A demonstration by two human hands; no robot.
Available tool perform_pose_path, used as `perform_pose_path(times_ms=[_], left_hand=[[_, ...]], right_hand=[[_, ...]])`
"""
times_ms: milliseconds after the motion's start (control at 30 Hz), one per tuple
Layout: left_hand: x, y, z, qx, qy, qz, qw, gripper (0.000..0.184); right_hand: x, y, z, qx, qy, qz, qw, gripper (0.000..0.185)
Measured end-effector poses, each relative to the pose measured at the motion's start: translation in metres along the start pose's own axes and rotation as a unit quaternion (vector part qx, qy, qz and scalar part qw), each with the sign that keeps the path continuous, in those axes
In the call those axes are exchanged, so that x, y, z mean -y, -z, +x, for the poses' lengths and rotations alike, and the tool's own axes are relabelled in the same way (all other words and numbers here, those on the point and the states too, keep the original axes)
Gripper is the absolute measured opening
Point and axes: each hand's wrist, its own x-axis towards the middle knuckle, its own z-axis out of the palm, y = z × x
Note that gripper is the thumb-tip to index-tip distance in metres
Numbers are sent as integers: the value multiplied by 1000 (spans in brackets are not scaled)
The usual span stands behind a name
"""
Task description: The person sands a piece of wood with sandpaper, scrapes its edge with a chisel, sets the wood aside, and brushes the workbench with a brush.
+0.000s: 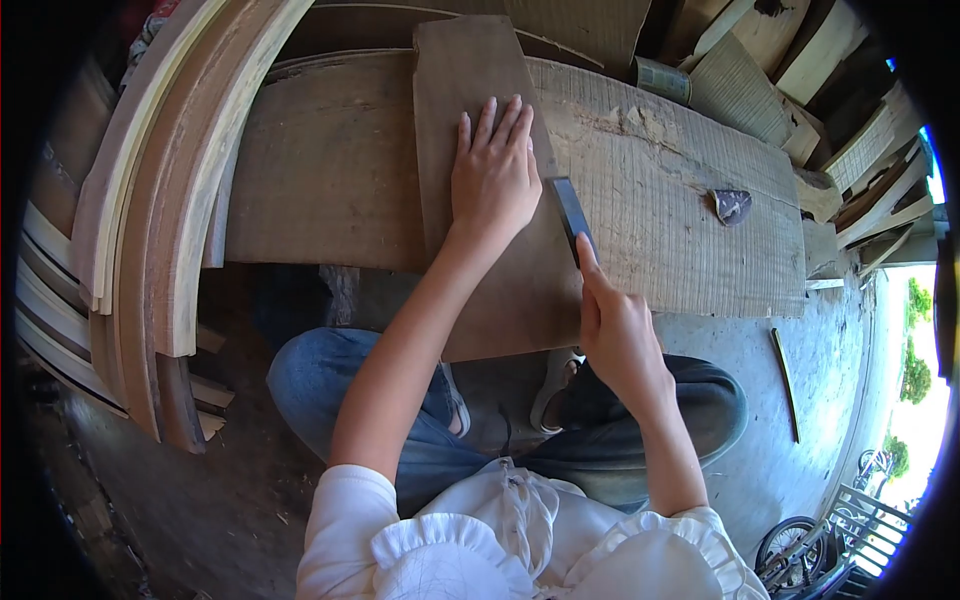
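Observation:
A brown board (480,60) lies lengthwise across a wide, rough wooden plank (680,200), its near end jutting out over my knees. My left hand (493,185) rests flat on the board with its fingers spread. In my right hand (622,335) is a dark flat metal tool (571,215), with the index finger stretched along it. The tool's far end is at the right edge of the board. My palm hides the tool's near end.
Long stacked wooden strips (170,200) stand at the left. A small dark piece (732,206) lies on the plank's right part. Scrap wood (850,120) and a can (663,80) are at the back right. A thin strip (785,385) and a bicycle (795,550) are at the right.

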Motion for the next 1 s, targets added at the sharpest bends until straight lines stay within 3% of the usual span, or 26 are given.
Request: perform_pose_path(times_ms=[300, 433, 533, 1000], left_hand=[[-2, 2, 1, -4, 0, -14, 1000, 38], [-2, 2, 2, 12, 9, 3, 1000, 38], [-2, 2, -1, 17, 6, 4, 1000, 38], [-5, 0, 3, 11, 15, 22, 1000, 38]], right_hand=[[2, 0, 28, 7, -15, -43, 999, 52], [2, -2, 10, -14, 17, -32, 999, 54], [7, 6, 17, 36, -15, -16, 999, 54], [-4, 8, 30, 5, -29, 47, 998, 44]])
